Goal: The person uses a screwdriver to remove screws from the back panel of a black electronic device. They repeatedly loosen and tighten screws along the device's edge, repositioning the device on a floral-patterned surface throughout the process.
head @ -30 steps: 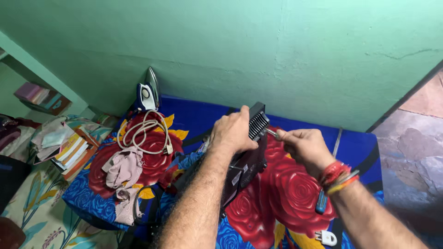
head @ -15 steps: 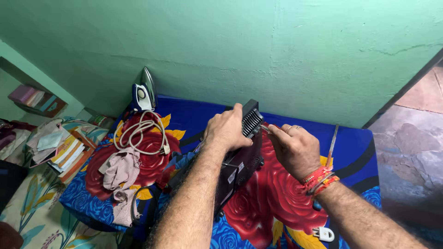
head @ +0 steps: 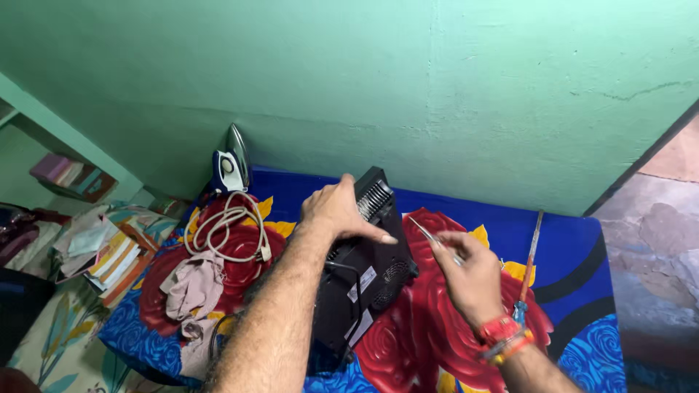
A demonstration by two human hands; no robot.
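Left hand [head: 342, 211] clamps black appliance [head: 360, 280] tilted on edge mid-bed, steadying it; right hand [head: 470, 280] pinches thin metal tool [head: 429, 234], possibly tweezers.

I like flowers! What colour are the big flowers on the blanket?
Red roses on a blue blanket, seen best in the head view.
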